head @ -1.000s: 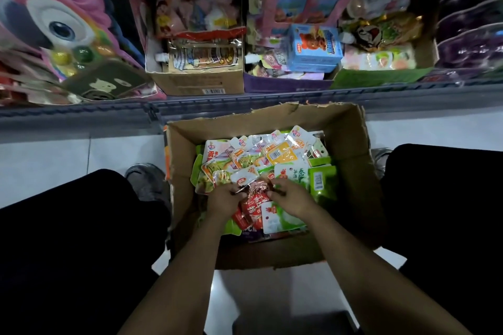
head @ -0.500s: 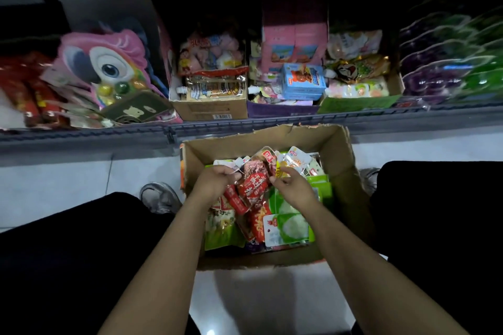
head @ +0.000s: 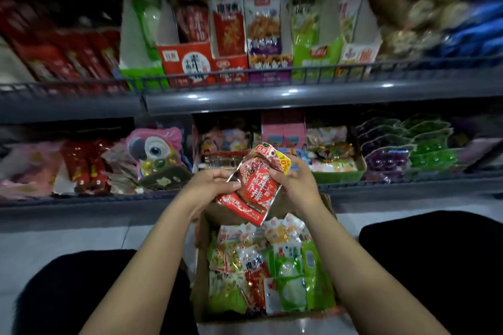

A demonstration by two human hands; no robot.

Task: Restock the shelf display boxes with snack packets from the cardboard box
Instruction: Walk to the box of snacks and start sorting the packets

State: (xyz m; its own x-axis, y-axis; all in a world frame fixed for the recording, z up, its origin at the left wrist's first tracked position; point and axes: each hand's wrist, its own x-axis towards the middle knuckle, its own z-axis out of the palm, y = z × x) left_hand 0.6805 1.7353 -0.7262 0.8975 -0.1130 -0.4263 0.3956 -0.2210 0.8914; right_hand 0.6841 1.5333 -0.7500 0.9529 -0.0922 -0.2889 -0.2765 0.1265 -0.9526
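Now both hands hold one red packet above the open box.

Nearest, the brown cardboard box of mixed packets sits on the floor between the knees. Above its far edge, the left hand and right hand have their fingers clamped on the glossy red foil snack packet, long axis tilted up toward the right. Beyond, unobstructed, the red-and-white cardboard display box stands at the upper shelf's front edge, up and left.
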